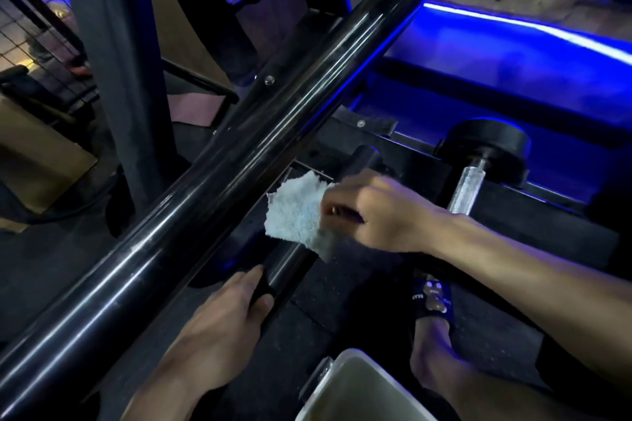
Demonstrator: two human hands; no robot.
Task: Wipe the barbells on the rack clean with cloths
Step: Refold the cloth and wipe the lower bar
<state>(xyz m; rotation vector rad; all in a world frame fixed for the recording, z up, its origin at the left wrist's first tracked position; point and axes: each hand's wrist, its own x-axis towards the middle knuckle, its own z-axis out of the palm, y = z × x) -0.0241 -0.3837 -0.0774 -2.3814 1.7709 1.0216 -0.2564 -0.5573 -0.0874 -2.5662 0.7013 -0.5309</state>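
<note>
Your right hand (372, 212) pinches a pale, fluffy cloth (297, 215) between thumb and curled fingers (333, 210), holding it against the top of a short black bar (287, 267) that lies low, just beneath the long rail. Your left hand (222, 318) grasps the near end of that same black bar, fingers wrapped round it, just below the cloth. The long glossy black rail (239, 147) of the rack runs diagonally from the lower left corner of the view up toward the upper middle, passing just left of both hands. Farther right, a dumbbell (478, 161) with a black head and a knurled silver handle rests on the dark rack shelf (533, 215), well apart from the cloth. On the floor (342, 318) below your right forearm, your foot wears a dark slipper (432, 297) with a printed strap. A white bucket (362, 390) stands at the bottom edge of the view, beside that foot.
</note>
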